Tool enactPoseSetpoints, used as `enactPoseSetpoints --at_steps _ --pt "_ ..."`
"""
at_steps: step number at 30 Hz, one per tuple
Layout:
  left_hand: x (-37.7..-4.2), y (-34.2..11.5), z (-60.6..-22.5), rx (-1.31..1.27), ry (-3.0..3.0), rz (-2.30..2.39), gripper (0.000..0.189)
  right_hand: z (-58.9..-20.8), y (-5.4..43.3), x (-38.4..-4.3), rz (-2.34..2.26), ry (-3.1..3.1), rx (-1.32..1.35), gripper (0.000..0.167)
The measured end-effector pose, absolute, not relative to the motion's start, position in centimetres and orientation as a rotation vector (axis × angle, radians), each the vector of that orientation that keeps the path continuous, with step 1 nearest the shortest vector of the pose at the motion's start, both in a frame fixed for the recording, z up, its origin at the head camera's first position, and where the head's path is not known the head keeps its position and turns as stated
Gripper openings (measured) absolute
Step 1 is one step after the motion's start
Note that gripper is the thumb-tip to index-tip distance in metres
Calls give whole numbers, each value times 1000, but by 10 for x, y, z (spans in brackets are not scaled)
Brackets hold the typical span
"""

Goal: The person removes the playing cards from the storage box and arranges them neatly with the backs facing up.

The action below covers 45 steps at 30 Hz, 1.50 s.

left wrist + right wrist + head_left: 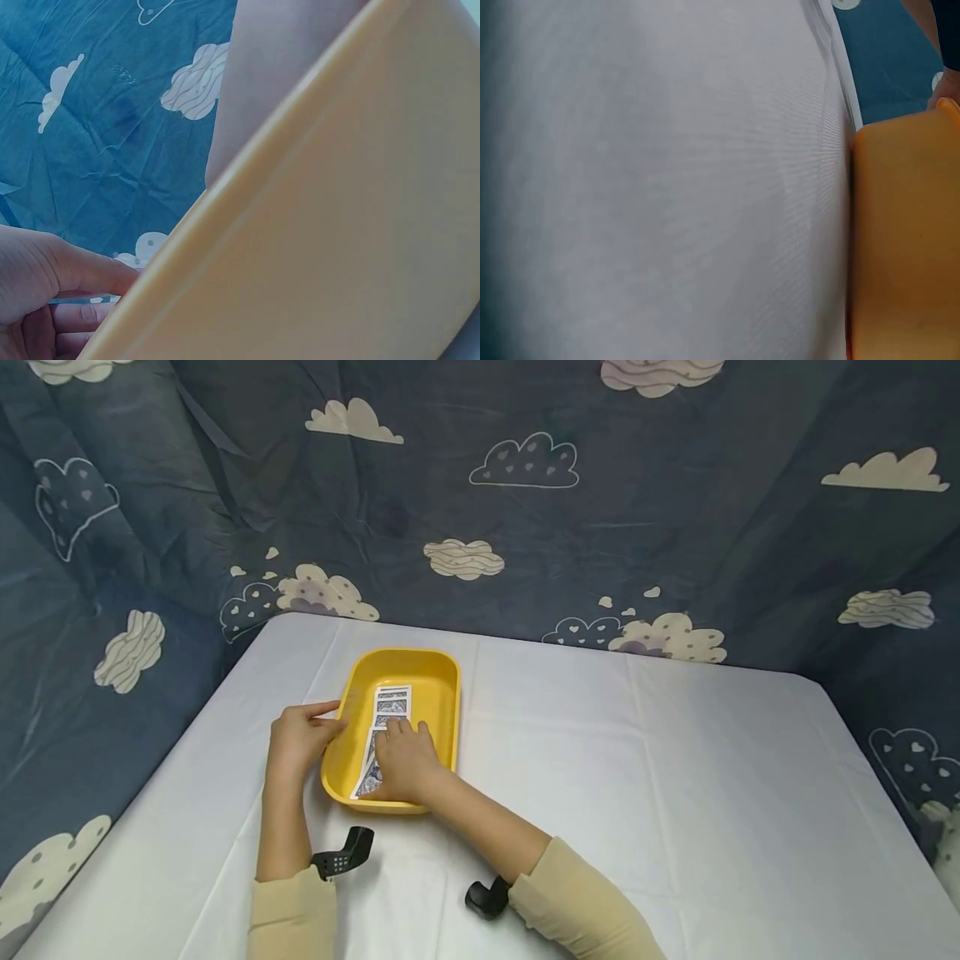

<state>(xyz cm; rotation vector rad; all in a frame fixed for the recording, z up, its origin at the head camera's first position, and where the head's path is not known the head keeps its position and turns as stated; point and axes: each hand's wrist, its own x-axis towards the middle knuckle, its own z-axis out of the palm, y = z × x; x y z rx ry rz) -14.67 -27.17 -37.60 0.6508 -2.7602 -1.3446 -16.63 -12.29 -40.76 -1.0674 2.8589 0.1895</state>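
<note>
A yellow tray [435, 672] with rounded corners sits on the white-covered table. Playing cards [392, 703], patterned backs up, lie overlapping in a column inside it. My left hand [295, 739] pinches the tray's left rim between thumb and fingers; in the left wrist view that hand [67, 281] is partly hidden behind the tray wall [300, 195]. Reaching over the near right corner, my right hand [408, 764] spans the nearer cards [369, 768], thumb at their near end and fingers bent at the far end. The tray's outer side [907, 240] fills the right of the right wrist view.
A white cloth [600, 777] with fold creases covers the table, stretching to the right of the tray. Dark blue fabric [525, 518] with cloud prints hangs behind and at the sides. Black wrist cameras [348, 853] are strapped near both sleeves.
</note>
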Motion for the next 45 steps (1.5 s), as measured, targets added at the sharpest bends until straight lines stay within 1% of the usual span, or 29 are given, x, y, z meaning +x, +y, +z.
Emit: enactPoseSetpoints --at_steps 13,19,27,34,41,45 --pt "-148 -269 -375 611 -2763 -1327 40 -407 -124 -166 93 2865 -1074 85" --pt "-149 -270 -376 621 -2770 -1317 40 -407 -124 -168 6 2901 -1137 82" --pt "-150 -269 -376 663 -2769 -1330 40 -407 -122 -168 102 2862 -1061 90" --pt "-148 -268 -375 667 -2772 -1339 40 -406 -122 -166 89 2832 -1061 88" --pt "-147 -269 -373 639 -2785 -1309 41 -405 -123 -165 42 2865 -1152 81" --pt "-148 -270 -373 623 -2787 -1306 41 -405 -124 -166 49 2867 -1178 82"
